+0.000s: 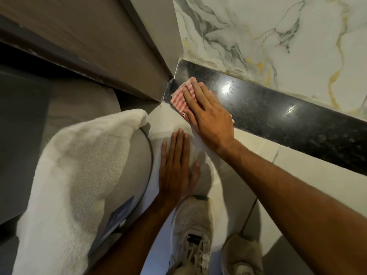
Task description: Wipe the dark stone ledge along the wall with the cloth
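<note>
A polished dark stone ledge (278,116) runs diagonally from the corner at upper centre down to the right edge, under a marble wall. A red-and-white checked cloth (179,98) lies on the ledge's left end, near the corner. My right hand (206,114) presses flat on the cloth, fingers pointing toward the corner, covering most of it. My left hand (176,167) rests flat with fingers together on the pale tiled surface below the ledge, holding nothing.
White marble wall (268,36) with grey and gold veins stands behind the ledge. A brown door frame (119,46) meets the corner at left. A white towel (75,175) drapes over a rounded white fixture at lower left. My two pale sneakers (192,231) show at the bottom.
</note>
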